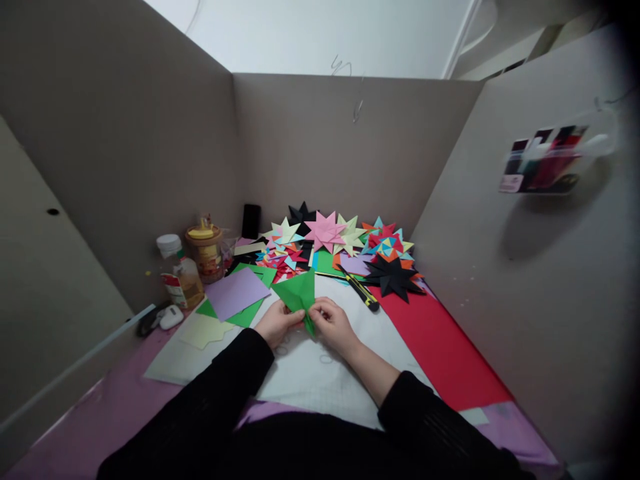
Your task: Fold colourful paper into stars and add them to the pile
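Both of my hands grip a folded piece of green paper (298,291) above the white sheets on the desk. My left hand (278,323) pinches its lower left side, with the thumb lying on top. At the lower right, my right hand (332,323) pinches the same paper between thumb and fingers. The paper spreads into pointed flaps at the top and narrows to a tip below my fingers. Beneath my hands lies a large white sheet (345,380) with faint pencil marks.
Folded paper stars, among them a pink star (326,231) and a black star (395,277), crowd the back. A yellow-black utility knife (361,290) lies right of my hands. Purple paper (237,293), a bottle (181,273) and a jar (205,252) are left; red paper (445,347) is right.
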A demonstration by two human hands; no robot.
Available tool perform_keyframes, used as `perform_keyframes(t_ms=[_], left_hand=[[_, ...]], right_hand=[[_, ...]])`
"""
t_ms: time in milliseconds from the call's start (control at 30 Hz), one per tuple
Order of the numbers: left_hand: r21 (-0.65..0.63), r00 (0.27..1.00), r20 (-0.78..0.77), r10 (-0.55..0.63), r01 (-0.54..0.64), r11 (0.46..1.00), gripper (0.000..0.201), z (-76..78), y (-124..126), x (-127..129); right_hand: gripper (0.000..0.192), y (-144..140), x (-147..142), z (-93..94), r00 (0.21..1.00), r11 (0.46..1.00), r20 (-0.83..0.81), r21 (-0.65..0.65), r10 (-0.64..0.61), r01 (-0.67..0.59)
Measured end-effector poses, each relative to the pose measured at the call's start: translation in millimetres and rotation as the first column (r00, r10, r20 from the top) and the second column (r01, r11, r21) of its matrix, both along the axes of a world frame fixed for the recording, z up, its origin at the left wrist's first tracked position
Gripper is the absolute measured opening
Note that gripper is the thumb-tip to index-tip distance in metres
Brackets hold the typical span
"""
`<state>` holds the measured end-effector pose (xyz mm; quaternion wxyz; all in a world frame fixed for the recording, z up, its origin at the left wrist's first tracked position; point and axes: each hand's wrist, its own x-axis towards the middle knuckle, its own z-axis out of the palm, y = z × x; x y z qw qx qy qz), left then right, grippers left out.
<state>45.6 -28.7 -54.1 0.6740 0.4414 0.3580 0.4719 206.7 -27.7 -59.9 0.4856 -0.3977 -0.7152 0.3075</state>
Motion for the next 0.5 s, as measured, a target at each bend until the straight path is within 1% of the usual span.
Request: perform_keyframes(t_ms=[67,167,233,333,400,500], left_hand=[[0.044,0.999,0.033,0.030,-0.031,0.999,0.044,2.4,0.0,0.4],[0.097,0.996,0.017,0.088,-0.089,0.991,0.040,3.4,0.4,1.5],[0.121,0.992,-0.035,0.121,-0.116,0.986,0.038,2.6,1.0,2.1],[0.160,0.987,-0.099,0.128,-0.111,0.981,0.039,1.5,1.7,2.5],[0.188,0.986,-0.102,0.133,-0.112,0.976,0.040,1.6,1.9,2.6],[0.224,0.981,-0.104,0.164,-0.137,0.965,0.041,2.1,2.0,2.5]], right_hand=[[0.009,-1.4,-1.0,1.8,1.000,1.000,-0.012,0.003,0.023,-0.023],[0.010,-1.8,-4.4,1.2,0.997,0.995,-0.078,-0.095,-0.013,0.005],[0.015,0.2,-6.5,-1.7,0.979,0.980,-0.203,-0.201,-0.035,-0.007],[0.034,4.6,-8.0,-7.0,0.924,0.947,-0.381,-0.307,-0.036,-0.090],[0.037,6.1,-8.3,-8.9,0.913,0.930,-0.408,-0.340,-0.014,-0.137],[0.035,4.9,-9.1,-9.1,0.917,0.918,-0.398,-0.358,0.013,-0.168]])
